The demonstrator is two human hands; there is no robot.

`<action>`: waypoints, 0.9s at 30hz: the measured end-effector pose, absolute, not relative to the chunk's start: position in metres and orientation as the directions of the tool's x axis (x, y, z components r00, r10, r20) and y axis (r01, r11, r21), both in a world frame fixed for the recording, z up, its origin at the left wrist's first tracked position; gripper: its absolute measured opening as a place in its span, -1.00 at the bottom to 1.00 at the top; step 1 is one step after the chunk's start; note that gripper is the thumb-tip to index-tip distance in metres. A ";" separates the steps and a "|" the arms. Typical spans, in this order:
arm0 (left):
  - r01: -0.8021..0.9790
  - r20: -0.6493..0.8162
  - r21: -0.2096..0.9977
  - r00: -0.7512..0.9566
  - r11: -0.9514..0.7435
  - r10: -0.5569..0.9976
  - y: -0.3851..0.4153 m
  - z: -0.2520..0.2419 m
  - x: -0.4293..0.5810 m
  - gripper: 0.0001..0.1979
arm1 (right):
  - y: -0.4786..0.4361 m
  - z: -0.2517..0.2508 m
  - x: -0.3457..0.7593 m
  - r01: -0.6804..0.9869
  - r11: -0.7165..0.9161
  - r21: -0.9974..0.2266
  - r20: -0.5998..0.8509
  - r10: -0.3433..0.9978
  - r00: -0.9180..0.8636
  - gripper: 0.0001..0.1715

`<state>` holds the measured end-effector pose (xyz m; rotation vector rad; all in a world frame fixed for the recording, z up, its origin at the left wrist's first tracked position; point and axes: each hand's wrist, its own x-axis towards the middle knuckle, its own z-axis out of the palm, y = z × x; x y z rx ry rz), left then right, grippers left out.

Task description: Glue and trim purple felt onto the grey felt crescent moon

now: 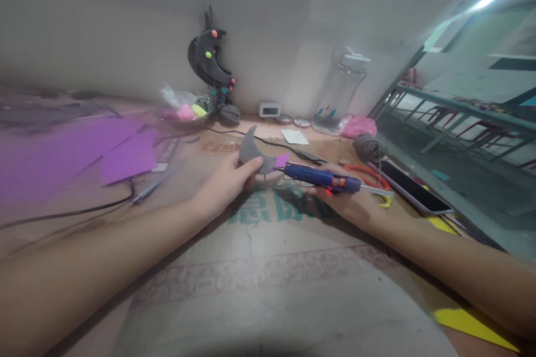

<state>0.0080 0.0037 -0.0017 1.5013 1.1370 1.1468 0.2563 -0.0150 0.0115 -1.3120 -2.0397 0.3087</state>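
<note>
A crescent shape [251, 150], mostly wrapped in grey yarn with a bare purple tip at its right end, is pinched between the thumb and fingers of my left hand [234, 178]. My right hand [339, 195] grips a blue glue gun [312, 174] that points left. The nozzle lies at the edge where the grey yarn meets the purple tip; whether it touches cannot be told. A clear glue stick [377, 190] sticks out of the gun's back end. The fingers of my right hand are partly hidden behind the gun.
Dark crescents [209, 58] hang on the wall. Purple sheets [129, 150] lie left, near a bowl [190, 117]. Behind are a small clock [270, 110] and a bottle [339, 95]. Grey yarn [368, 148], orange scissors [364, 173] and a phone [412, 187] lie right. Cables cross the table.
</note>
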 end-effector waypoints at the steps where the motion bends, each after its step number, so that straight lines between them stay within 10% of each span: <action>1: 0.143 0.149 0.975 0.144 -0.170 0.978 0.003 -0.002 0.008 -0.64 | -0.015 0.012 0.256 0.705 0.469 -0.532 0.425 0.868 -0.257 -0.76; 27: 0.156 0.157 0.971 0.152 -0.180 0.976 0.007 -0.008 0.006 -0.63 | -0.012 0.010 0.257 0.674 0.436 -0.596 0.427 0.883 -0.193 -0.69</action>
